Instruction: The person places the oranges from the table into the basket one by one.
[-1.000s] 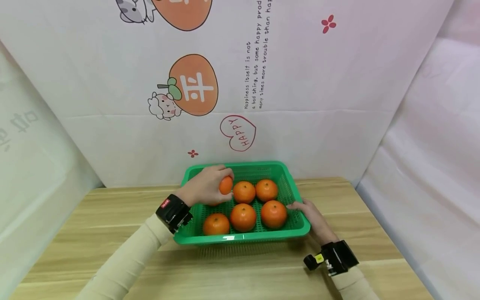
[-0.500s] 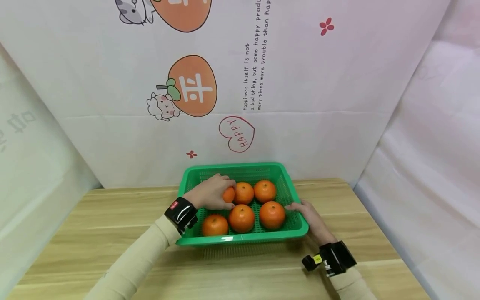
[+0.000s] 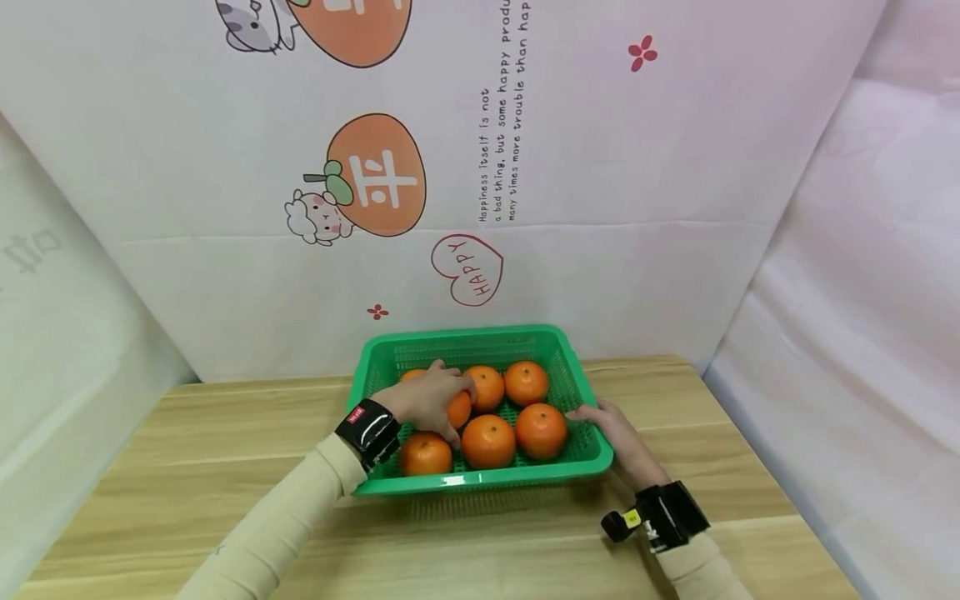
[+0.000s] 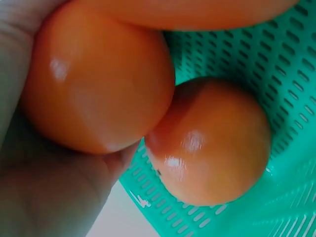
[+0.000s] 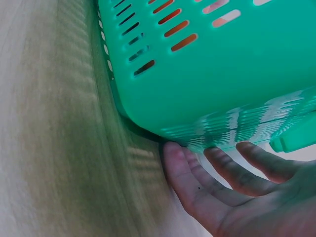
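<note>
My left hand (image 3: 431, 402) reaches into a green plastic basket (image 3: 480, 480) and grips an orange (image 3: 459, 408), its thumb towards the front of the basket. In the left wrist view the held orange (image 4: 103, 79) fills the upper left, with fingers and thumb curved round it. Another orange (image 4: 212, 143) lies against it on the slotted basket floor. At the basket's right side, my right hand (image 3: 621, 437) hooks its thumb over the rim. The right wrist view has its fingertips (image 5: 175, 153) against the outer wall, low near the table.
Several more oranges sit in the basket, among them a front-right orange (image 3: 542, 432) and a back-right orange (image 3: 526, 383). Beneath the basket is a wood-grain table (image 3: 480, 550). A white printed cloth (image 3: 585, 275) hangs close behind it.
My left hand has come down and forward into the basket with the orange, which was raised higher before. An orange at the back left shows behind the hand. The right hand keeps its place.
</note>
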The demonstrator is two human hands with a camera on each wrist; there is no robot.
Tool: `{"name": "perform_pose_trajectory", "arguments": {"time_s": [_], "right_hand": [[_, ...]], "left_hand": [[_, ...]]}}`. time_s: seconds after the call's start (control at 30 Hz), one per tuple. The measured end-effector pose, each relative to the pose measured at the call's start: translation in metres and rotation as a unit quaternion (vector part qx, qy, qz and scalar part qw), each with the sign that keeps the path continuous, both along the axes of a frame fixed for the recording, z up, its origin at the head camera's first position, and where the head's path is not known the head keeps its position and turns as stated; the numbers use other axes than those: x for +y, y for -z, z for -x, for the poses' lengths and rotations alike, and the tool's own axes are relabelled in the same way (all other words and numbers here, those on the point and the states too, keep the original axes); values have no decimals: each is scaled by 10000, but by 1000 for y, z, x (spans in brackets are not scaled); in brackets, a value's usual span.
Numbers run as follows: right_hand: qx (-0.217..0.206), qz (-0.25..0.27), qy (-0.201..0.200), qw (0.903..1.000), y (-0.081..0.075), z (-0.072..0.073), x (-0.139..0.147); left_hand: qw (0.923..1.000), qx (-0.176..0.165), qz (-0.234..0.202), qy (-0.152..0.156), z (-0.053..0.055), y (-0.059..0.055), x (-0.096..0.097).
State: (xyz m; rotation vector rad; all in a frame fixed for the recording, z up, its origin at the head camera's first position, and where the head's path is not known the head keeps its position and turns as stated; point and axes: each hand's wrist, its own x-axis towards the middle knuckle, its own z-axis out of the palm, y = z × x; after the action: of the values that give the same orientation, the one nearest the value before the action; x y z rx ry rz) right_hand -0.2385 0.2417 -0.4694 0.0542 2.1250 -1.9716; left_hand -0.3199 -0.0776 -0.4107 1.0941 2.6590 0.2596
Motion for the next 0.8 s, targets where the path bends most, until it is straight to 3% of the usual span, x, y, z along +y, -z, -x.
{"name": "perform_pose_trajectory", "arguments": {"time_s": [0.37,0.63,0.8], "right_hand": [[4,-72,12,10000,0,3,-1],[69,-72,15,9999,-3,3,-2],[17,3,-6,10000,-2,0,-1]], "left_hand": [[9984,-270,473,-138,1,-2,1],[9976,-641,265,-74,4,0,1],[9973,-672,257,-121,3,3,-1]]}}
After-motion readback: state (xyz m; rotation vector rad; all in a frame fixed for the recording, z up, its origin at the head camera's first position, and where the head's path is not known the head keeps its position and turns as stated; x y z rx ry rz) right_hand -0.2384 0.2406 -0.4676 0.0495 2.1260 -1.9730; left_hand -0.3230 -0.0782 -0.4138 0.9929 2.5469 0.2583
